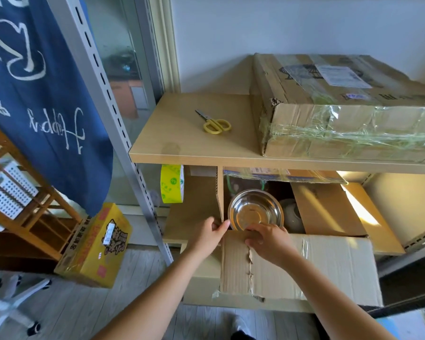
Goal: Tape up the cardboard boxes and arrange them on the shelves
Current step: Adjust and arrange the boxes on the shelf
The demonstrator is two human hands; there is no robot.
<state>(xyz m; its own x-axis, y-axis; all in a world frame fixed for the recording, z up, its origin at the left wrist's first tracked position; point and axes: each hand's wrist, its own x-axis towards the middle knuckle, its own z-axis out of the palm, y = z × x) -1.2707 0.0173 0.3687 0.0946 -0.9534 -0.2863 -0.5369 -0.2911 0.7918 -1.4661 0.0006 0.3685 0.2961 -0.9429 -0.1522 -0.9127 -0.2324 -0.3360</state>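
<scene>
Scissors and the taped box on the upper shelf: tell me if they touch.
Apart. The head view shows bare shelf board between the yellow-handled scissors and the taped box.

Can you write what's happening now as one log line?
stage: open box untaped | left hand: holds flap | right hand: holds front flap | bowl inside | tape, scissors unused

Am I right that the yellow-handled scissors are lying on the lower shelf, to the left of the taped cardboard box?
Not quite: the head view shows the scissors on the upper shelf, not the lower one. They do lie left of the taped cardboard box.
</scene>
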